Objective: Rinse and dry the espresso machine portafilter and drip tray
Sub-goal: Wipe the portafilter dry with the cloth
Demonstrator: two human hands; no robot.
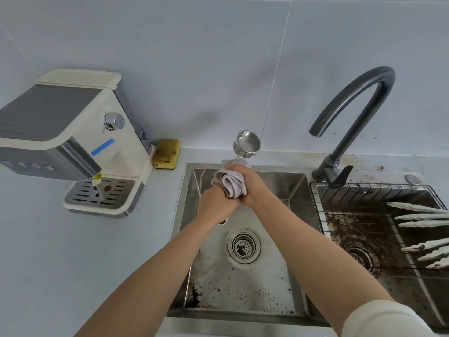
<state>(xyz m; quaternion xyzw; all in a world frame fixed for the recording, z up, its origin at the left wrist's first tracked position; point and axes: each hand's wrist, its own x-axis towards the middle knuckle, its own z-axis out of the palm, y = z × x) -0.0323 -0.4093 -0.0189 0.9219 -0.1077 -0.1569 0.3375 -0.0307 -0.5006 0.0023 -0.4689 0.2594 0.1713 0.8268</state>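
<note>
The portafilter is held above the left sink basin, its shiny metal basket pointing up and away. A pale cloth is wrapped round its handle, which is hidden. My right hand grips the cloth and the handle inside it. My left hand holds the lower end of the wrapped handle; its fingers are partly hidden. The drip tray, with a slotted metal grate, sits in the base of the cream espresso machine on the counter at left.
A dark curved faucet stands between the two basins. Coffee grounds speckle the left basin around its drain. The right basin holds a wire rack with white plates. A yellow sponge lies beside the machine.
</note>
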